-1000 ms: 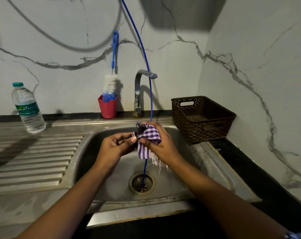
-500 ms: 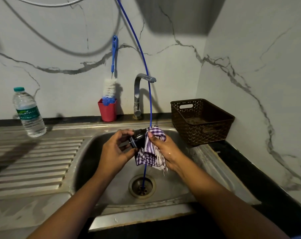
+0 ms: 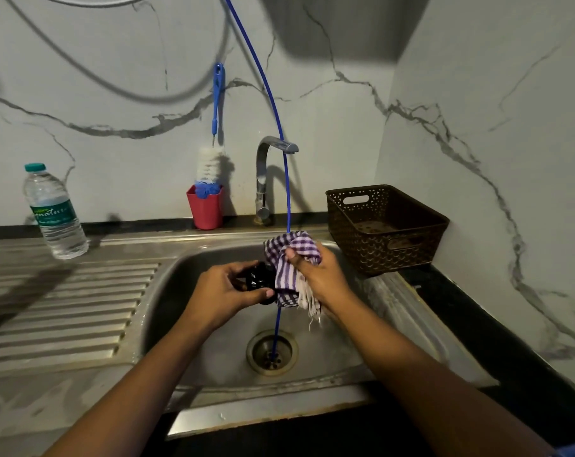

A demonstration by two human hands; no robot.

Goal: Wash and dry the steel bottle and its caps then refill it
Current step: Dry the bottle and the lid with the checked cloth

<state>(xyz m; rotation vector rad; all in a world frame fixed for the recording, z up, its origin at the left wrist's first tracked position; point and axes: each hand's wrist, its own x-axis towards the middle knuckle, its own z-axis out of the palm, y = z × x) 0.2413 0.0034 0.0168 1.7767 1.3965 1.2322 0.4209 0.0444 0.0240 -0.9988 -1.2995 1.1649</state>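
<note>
My left hand (image 3: pixel 225 290) is curled round a black cap (image 3: pixel 258 281), thumb along its near edge and fingers over its far side. I hold the cap in the air above the sink (image 3: pixel 180 291), a little to the far left of the drain (image 3: pixel 272 352). My right hand (image 3: pixel 324 275) grips a bunched purple-and-white checked cloth (image 3: pixel 287 258), with the thumb pressed into the folds on top. The cloth touches the right side of the cap, and its pale fringe hangs down below my palm. How far the cloth reaches into the cap I cannot tell.

A thin blue tube (image 3: pixel 274 107) drops from the top of the view, passes just in front of the tap (image 3: pixel 265 179), goes behind the cloth and ends in the drain. At the far edge, left of the tap, a red cup (image 3: pixel 205 211) holds a bottle brush (image 3: pixel 210 163) with a blue handle standing upright against the marbled wall. A clear plastic water bottle (image 3: pixel 57 214) with a teal lid stands at the far left, beside the ribbed draining board (image 3: pixel 65 301). A brown perforated basket (image 3: pixel 355 245) sits on the counter to the right of the sink.
</note>
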